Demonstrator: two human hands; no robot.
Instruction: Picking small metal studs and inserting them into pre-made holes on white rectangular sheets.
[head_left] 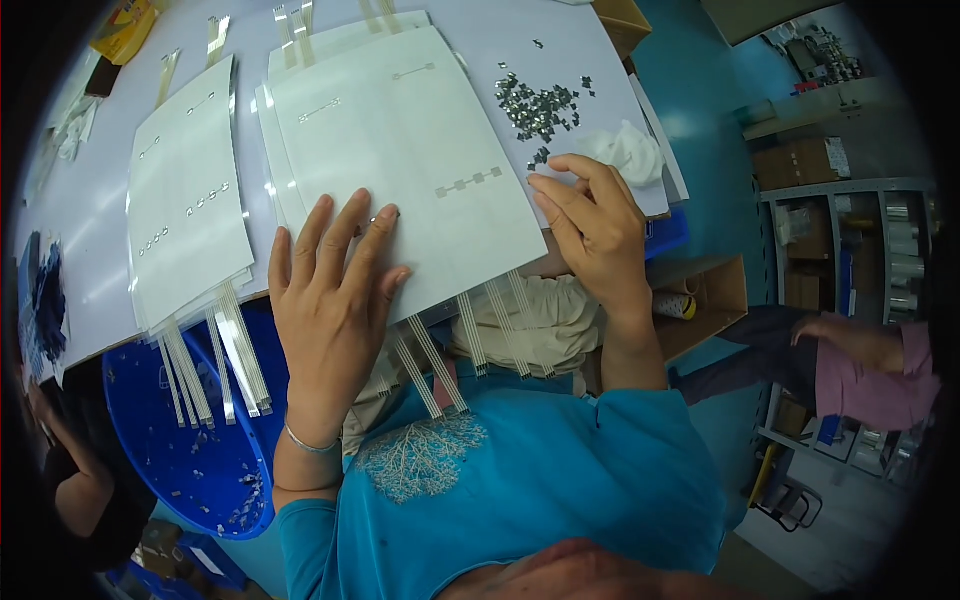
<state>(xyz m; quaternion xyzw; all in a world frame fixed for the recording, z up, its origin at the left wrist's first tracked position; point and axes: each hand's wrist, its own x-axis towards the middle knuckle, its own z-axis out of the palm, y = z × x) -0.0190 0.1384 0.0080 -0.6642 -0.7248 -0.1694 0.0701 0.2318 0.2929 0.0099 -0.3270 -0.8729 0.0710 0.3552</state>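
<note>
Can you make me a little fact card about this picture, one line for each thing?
Left hand: spread flat on a white sheet
Right hand: fingers bent near the sheet's right edge; can't tell if it holds anything
Shiny pieces: loose pile on the table, right of the sheet
White wad: crumpled, beside the pile
Other sheets: on the left, strips hanging past the table edge
Blue tub: lower left, scraps inside

Hands at worksurface, two: left hand [335, 275], right hand [600, 230]. White sheet stacks, two: left stack [185, 180], middle stack [410, 130]; sheets overlap, individual count unclear to me. Small metallic pieces [538, 108]: one main heap, too many for me to count. Crumpled white wad [630, 155]: one. Large blue tub [130, 405]: one. Wrist bangle [310, 443]: one. I count other people, two: pink-clad person [870, 370], dark-clad person [120, 515].
</note>
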